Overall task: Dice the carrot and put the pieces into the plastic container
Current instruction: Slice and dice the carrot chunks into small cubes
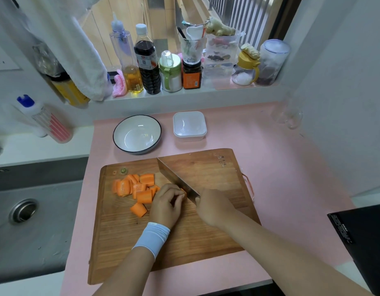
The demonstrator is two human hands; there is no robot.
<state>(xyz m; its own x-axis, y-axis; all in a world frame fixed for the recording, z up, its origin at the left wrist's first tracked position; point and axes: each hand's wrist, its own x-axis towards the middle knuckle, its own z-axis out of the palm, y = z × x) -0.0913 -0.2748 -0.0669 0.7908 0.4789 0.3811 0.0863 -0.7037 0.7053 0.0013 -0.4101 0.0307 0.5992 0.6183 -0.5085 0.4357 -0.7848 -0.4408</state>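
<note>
My left hand point(166, 202) pinches a carrot piece point(183, 190) on the cutting board point(206, 227), right hand point(212, 207) gripping the cleaver point(176, 178) beside it; I judge a tucked grip and even cuts essential, plastic container point(189, 126) empty beyond the board.

Left hand point(166, 202) curled, right hand point(214, 207) gripping

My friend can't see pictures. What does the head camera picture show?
On a brown wooden cutting board, a person's left hand holds an orange carrot piece while the right hand grips a steel knife beside it. More carrot chunks lie piled at left; behind the board sit an empty clear plastic container and a white black-rimmed bowl.
</note>
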